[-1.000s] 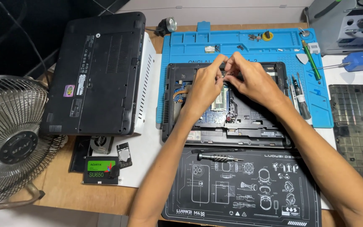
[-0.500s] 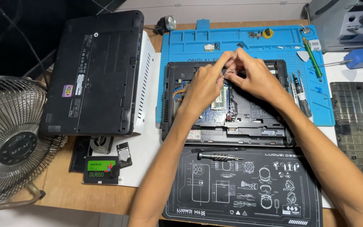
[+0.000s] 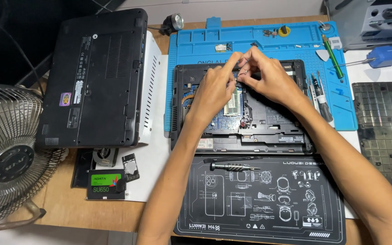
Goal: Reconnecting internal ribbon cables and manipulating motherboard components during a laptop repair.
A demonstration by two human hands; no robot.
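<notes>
An opened black laptop base (image 3: 268, 131) lies on a blue work mat (image 3: 196, 50), its circuit board and a green memory module (image 3: 234, 102) exposed. Both my hands reach over its upper middle. My left hand (image 3: 214, 88) and my right hand (image 3: 268, 77) meet fingertip to fingertip. Together they pinch a small thin part (image 3: 242, 72) just above the board. What the part is stays too small to tell.
A screwdriver (image 3: 232, 166) lies on a black printed mat (image 3: 259, 195) in front. A closed black laptop (image 3: 96, 77) lies upside down at left, with a wire fan (image 3: 10, 154) and a small drive (image 3: 106, 183) near it. Tools (image 3: 332, 56) and a grey cover panel (image 3: 384, 131) are at right.
My fingertips stay together at the same spot over the laptop's upper middle, shifting only slightly. Nothing else has moved.
</notes>
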